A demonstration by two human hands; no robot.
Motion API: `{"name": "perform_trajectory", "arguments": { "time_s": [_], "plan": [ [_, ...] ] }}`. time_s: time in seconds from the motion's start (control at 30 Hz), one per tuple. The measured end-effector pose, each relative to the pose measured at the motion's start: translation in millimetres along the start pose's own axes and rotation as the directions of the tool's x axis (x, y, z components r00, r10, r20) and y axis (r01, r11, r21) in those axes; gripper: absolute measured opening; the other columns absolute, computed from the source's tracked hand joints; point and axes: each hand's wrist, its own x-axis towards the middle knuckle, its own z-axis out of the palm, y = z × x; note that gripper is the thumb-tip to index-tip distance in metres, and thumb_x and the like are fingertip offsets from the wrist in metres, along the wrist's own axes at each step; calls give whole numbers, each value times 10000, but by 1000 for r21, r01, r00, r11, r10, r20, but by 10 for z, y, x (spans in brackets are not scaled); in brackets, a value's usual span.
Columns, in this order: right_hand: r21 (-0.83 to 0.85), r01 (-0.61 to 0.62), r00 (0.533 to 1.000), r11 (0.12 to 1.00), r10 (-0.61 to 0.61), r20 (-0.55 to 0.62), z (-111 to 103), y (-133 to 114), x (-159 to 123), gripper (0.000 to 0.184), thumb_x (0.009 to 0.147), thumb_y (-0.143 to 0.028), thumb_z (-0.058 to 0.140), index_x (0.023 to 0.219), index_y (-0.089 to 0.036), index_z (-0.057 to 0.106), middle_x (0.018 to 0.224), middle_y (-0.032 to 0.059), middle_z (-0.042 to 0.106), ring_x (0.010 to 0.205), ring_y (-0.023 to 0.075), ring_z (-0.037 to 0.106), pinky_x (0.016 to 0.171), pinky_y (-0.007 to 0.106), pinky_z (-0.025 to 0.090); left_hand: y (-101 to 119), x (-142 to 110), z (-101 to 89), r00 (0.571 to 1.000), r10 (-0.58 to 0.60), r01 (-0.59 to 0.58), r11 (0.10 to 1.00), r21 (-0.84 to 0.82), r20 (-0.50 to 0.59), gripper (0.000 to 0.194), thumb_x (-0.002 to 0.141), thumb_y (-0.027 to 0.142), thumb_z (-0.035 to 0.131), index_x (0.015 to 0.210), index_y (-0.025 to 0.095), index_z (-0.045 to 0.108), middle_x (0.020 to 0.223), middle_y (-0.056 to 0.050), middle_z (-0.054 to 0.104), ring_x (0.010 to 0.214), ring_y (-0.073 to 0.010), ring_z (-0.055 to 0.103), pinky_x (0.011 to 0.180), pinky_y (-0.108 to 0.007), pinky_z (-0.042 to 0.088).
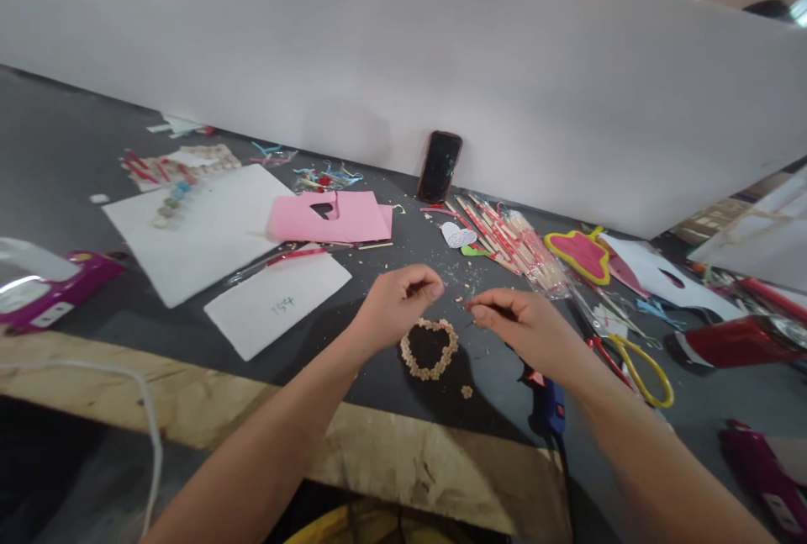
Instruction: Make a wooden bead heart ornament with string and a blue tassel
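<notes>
My left hand (397, 302) hovers above the dark table with its fingers curled into a loose pinch; what they hold is too small to make out. My right hand (526, 324) is beside it, fingers pinched together on something tiny. Just below and between both hands lies a heart outline made of small wooden bits (429, 348). A loose wooden bit (466, 392) lies near it. A blue glue gun (548, 401) sits under my right wrist.
Yellow-handled scissors (636, 363), a bundle of wooden sticks (510, 241), pink paper (334, 218), white sheets (208, 229), a phone (439, 166) leaning on the white wall, a pink foam shape (580, 256), and magenta tools (44, 292) lie around. A wooden board edge (403, 460) runs near me.
</notes>
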Motion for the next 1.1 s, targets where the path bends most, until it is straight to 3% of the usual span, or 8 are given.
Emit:
{"name": "perform_trajectory", "arguments": {
  "time_s": [0.27, 0.43, 0.57, 0.63, 0.7, 0.87, 0.97, 1.1],
  "plan": [
    [-108, -31, 976, 994, 7, -219, -98, 18, -134, 299, 807, -453, 543, 852, -208, 709, 702, 9, 662, 616, 149, 541, 525, 248, 394, -65, 39, -46, 996, -35, 23, 988, 152, 79, 168, 826, 280, 517, 772, 189, 647, 752, 14, 652, 682, -125, 555, 612, -216, 379],
    [-93, -16, 973, 996, -6, -232, -118, 32, -191, 273, 810, -420, 546, 834, -196, 700, 721, 23, 664, 648, 160, 551, 532, 249, 390, -72, 31, -5, 994, -15, -2, 988, 154, 110, 164, 824, 265, 509, 804, 199, 658, 837, -8, 676, 787, -155, 595, 660, -239, 413],
    [-67, 25, 980, 997, -38, -194, -46, -16, -206, 252, 846, -374, 518, 810, -182, 676, 658, -2, 612, 594, 123, 495, 544, 233, 373, -45, -4, 53, 986, 10, -6, 1000, -26, 168, 387, 790, 303, 587, 1168, 223, 570, 1217, -48, 601, 1036, -191, 575, 845, -277, 443],
    [-70, 60, 985, 996, -70, -154, 12, -65, -193, 233, 849, -348, 518, 795, -181, 671, 653, -13, 597, 593, 111, 479, 554, 225, 365, -21, -23, 91, 964, 30, 11, 988, -153, 263, 421, 800, 347, 591, 1201, 221, 556, 1238, -50, 597, 1071, -196, 568, 890, -282, 438],
    [-75, 78, 987, 994, -87, -136, 60, -122, -173, 211, 846, -330, 524, 785, -189, 669, 648, -26, 587, 589, 99, 465, 554, 216, 355, 5, -38, 119, 951, 6, 61, 976, -210, 308, 335, 829, 372, 556, 1111, 202, 613, 1091, -43, 667, 976, -189, 606, 840, -271, 456],
    [-51, 74, 990, 996, -80, -117, 67, -225, -147, 216, 858, -334, 510, 775, -193, 652, 600, -47, 527, 535, 79, 390, 500, 206, 300, 47, -51, 105, 964, -43, 102, 972, -213, 264, 307, 861, 420, 499, 778, 167, 653, 717, -2, 648, 705, -144, 580, 670, -230, 436],
    [-35, 67, 991, 997, -71, -110, 26, -216, -159, 234, 867, -353, 499, 763, -186, 625, 595, -49, 478, 543, 80, 368, 498, 207, 292, 39, -41, 85, 980, -50, 99, 963, -251, 192, 288, 849, 413, 524, 761, 165, 643, 724, -4, 641, 714, -142, 575, 683, -230, 433],
    [-32, 56, 995, 998, -58, -82, -14, -167, -213, 236, 890, -354, 461, 811, -193, 615, 600, -50, 455, 535, 81, 360, 499, 208, 294, -19, -14, 87, 991, -137, 122, 912, -392, -10, 242, 825, 397, 566, 796, 167, 637, 773, -17, 655, 756, -143, 588, 716, -235, 443]
  ]
}}
